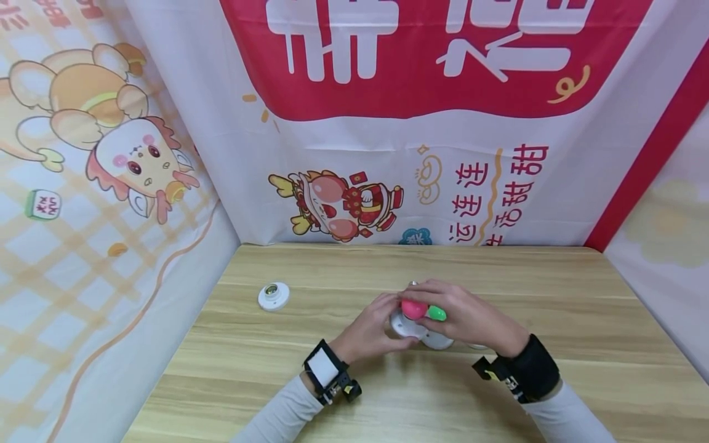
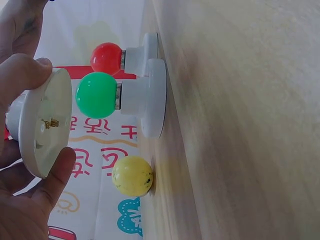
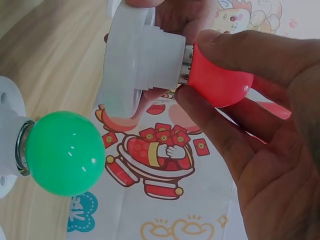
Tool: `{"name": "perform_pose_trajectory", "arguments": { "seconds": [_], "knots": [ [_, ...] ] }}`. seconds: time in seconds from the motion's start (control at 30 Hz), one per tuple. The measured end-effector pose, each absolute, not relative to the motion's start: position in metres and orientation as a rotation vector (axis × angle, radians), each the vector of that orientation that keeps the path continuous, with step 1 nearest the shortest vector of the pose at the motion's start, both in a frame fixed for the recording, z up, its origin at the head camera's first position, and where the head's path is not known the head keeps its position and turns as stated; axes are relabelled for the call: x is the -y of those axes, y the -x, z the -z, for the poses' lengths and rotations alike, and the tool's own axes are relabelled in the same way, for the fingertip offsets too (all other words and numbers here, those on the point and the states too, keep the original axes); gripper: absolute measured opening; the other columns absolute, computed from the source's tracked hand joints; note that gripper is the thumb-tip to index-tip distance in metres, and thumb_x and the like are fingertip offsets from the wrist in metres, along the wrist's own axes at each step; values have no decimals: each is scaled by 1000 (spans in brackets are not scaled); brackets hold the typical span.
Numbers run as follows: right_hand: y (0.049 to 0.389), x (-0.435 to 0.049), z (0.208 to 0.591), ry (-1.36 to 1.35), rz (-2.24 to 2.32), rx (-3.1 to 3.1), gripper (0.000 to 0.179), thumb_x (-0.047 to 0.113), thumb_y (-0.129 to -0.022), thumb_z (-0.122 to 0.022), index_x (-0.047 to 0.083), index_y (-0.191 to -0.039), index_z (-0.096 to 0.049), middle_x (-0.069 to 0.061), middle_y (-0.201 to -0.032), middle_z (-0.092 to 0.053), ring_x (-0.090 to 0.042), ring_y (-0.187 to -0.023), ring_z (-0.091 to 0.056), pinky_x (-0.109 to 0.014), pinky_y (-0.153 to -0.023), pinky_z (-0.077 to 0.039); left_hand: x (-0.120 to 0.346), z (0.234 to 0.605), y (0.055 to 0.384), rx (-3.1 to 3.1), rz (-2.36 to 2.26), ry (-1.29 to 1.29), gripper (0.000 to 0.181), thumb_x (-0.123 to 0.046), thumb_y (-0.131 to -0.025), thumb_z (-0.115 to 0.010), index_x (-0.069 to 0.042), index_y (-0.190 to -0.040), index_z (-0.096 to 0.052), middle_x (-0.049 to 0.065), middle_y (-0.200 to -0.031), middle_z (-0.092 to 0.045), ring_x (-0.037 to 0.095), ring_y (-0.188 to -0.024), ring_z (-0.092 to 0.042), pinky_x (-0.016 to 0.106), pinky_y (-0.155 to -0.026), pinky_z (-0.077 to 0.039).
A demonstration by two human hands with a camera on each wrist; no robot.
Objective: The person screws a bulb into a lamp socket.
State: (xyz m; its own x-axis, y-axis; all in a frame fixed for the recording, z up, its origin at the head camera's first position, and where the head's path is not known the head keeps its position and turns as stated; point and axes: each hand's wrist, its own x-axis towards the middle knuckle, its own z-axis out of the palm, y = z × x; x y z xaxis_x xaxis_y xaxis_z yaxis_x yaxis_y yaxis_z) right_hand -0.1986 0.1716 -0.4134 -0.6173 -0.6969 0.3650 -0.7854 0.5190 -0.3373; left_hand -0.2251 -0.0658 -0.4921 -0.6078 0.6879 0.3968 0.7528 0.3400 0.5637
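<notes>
My left hand (image 1: 365, 332) grips a round white lamp socket (image 2: 59, 95) by its base, raised off the table and tilted, its hollow underside with brass screws facing the left wrist view. With thumb and fingers, my right hand (image 1: 465, 312) pinches a pinkish-red bulb (image 3: 220, 82). The bulb's metal cap sits at the socket's mouth, with part of its thread showing. Close by, a green bulb (image 3: 65, 152) stands in another white socket (image 2: 155, 100) on the table. Beyond that, the left wrist view shows a second red bulb (image 2: 106, 58) in its own socket.
A yellow bulb (image 2: 132, 176) lies loose on the wooden table (image 1: 266, 381), behind the hands. Off to the left stands a white socket (image 1: 274, 296) with no bulb in it. Printed cloth (image 1: 332, 141) hangs along the back edge and both sides.
</notes>
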Motion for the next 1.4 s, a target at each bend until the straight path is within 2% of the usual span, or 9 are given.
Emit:
{"name": "perform_pose_trajectory", "arguments": {
  "seconds": [0.2,0.47,0.83,1.07,1.27,1.4],
  "knots": [
    [198,-171,414,-1229,-677,2576,46,16,-91,-86,9,-135,-73,-13,-134,-73,-31,-123,-72,-43,-101,-63,64,492,223,2491,1121,1317,88,-29,-88,-90,-11,-161,-44,5,-160,-55,21,-145,-53,31,-118,-51],
    [197,-170,416,-1151,-662,2569,51,20,-86,-91,8,-132,-74,-10,-128,-74,-23,-116,-75,-36,-96,-65,62,491,222,2517,1120,1279,83,-32,-89,-89,-13,-159,-47,3,-157,-58,19,-143,-54,28,-116,-52],
    [199,-168,419,-1101,-644,2506,55,31,-81,-94,6,-126,-74,-8,-120,-76,-18,-106,-76,-32,-89,-67,59,492,223,2494,1119,1261,82,-34,-88,-89,-15,-157,-50,1,-154,-60,17,-141,-54,27,-114,-53],
    [201,-167,421,-1116,-652,2461,55,29,-80,-95,6,-125,-74,-8,-122,-76,-20,-109,-76,-32,-90,-67,61,491,223,2473,1097,1246,80,-34,-87,-90,-14,-155,-52,3,-151,-62,17,-138,-56,26,-112,-54],
    [201,-168,421,-1125,-652,2456,62,26,-80,-96,9,-134,-71,-9,-132,-72,-23,-117,-74,-38,-94,-66,67,492,224,2485,1122,1227,80,-29,-87,-90,-12,-155,-52,4,-153,-60,19,-140,-56,31,-115,-54],
    [202,-168,421,-1121,-644,2461,56,22,-81,-95,11,-131,-72,-7,-129,-73,-22,-117,-73,-40,-96,-66,71,492,225,2509,1149,1215,80,-33,-88,-89,-15,-156,-51,2,-153,-59,18,-141,-54,33,-116,-53]
  ]
}}
